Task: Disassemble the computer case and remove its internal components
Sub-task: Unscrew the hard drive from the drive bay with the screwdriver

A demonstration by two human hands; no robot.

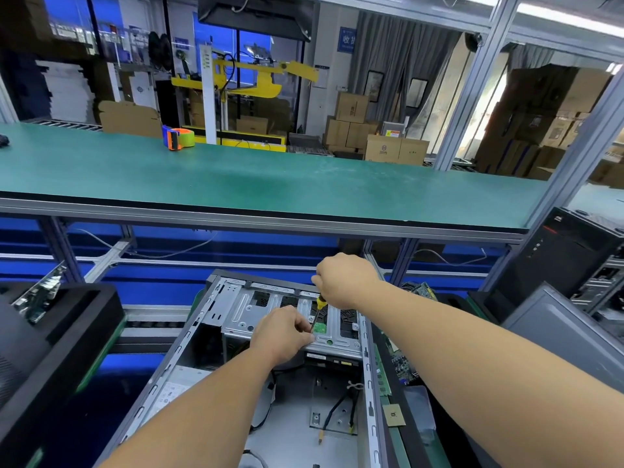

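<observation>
An open computer case (209, 336) lies on its side in front of me, its silver drive cage (243, 312) at the far end and loose cables (341, 410) on its floor. My right hand (344, 278) grips the handle of a yellow and black screwdriver (319, 310), held upright with its tip down on the cage near a green part. My left hand (282, 332) rests on the cage's near edge, its fingers curled and pinching the screwdriver's shaft near the tip.
A green shelf (270, 184) with an orange tape dispenser (177, 137) runs across above the case. Removed circuit boards (401, 363) lie right of the case, with more black cases (567, 261) further right. A black foam tray (57, 329) holding a board sits at left.
</observation>
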